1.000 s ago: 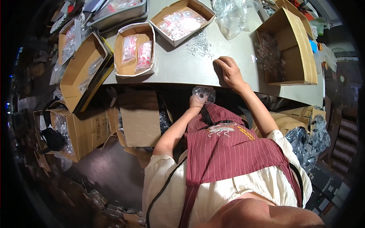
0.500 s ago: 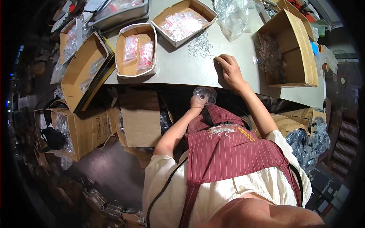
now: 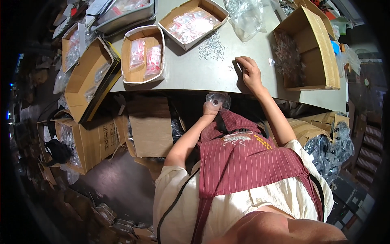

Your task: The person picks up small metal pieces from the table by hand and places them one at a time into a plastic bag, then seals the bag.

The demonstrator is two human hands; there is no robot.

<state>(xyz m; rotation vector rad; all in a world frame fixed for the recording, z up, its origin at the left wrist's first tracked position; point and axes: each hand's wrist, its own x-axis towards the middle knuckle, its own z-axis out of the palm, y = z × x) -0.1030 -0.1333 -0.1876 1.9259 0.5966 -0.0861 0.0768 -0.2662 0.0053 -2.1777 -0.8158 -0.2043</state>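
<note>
Just below the table's front edge, my left hand (image 3: 210, 109) is closed on a clear plastic bag (image 3: 222, 100). A small dark round thing shows in or behind the plastic; its kind is unclear. Over the table my right hand (image 3: 252, 75) has its index finger stretched to the left and its other fingers bent, with nothing visible in it. A few small metal pins or screws (image 3: 230, 68) lie beside its fingertips. Farther back and to the left spreads a loose pile of similar silvery pieces (image 3: 211, 46), in front of a cardboard tray (image 3: 194, 42) of small packed bags.
Another cardboard tray (image 3: 143, 79) holds red-and-white bags. An open carton (image 3: 313, 53) with small clear packets stands at the right. Crumpled clear plastic (image 3: 246, 20) lies at the back. A grey bin (image 3: 122, 25) sits at the far left. Cartons (image 3: 149, 126) stand under the table.
My right hand has moved slightly right and back, its index finger lifting off the table, leaving a few small metal pieces visible beside it. My left hand still holds the bag.
</note>
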